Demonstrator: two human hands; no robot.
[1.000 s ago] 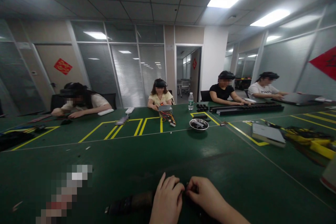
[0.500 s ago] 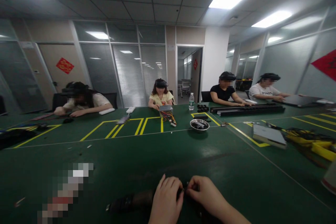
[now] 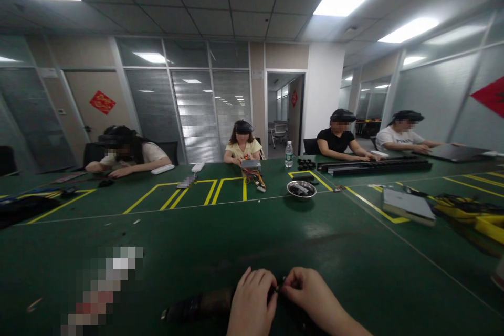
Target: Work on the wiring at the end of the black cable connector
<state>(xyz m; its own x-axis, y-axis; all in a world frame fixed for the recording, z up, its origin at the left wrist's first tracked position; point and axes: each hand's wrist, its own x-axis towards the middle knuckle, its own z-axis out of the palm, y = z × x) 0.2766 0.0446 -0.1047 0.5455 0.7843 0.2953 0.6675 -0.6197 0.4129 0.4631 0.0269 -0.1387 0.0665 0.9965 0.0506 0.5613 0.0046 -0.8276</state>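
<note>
A dark cylindrical tool [image 3: 199, 306] with a brownish body and a small metal tip lies on the green table, tip toward the left. Over its right end curls my left hand [image 3: 255, 299], fingers wrapped and thumb close to the index finger; the part beneath the palm is hidden. Close beside it, my right hand [image 3: 309, 294] is closed in a pinch. A tiny dark piece shows between the two hands' fingertips, too small to name.
A pixelated strip [image 3: 104, 289] lies at the left. Farther off are a metal bowl [image 3: 301, 197] with small parts, a water bottle [image 3: 289, 155], a power supply with wires [image 3: 252, 166], a silver flat box [image 3: 408, 206] and yellow trays [image 3: 490, 226]. Several people sit across the table.
The view has shifted slightly, so the scene sits a little lower and to the right. Both hands keep nearly the same pose, fingertips close together.
</note>
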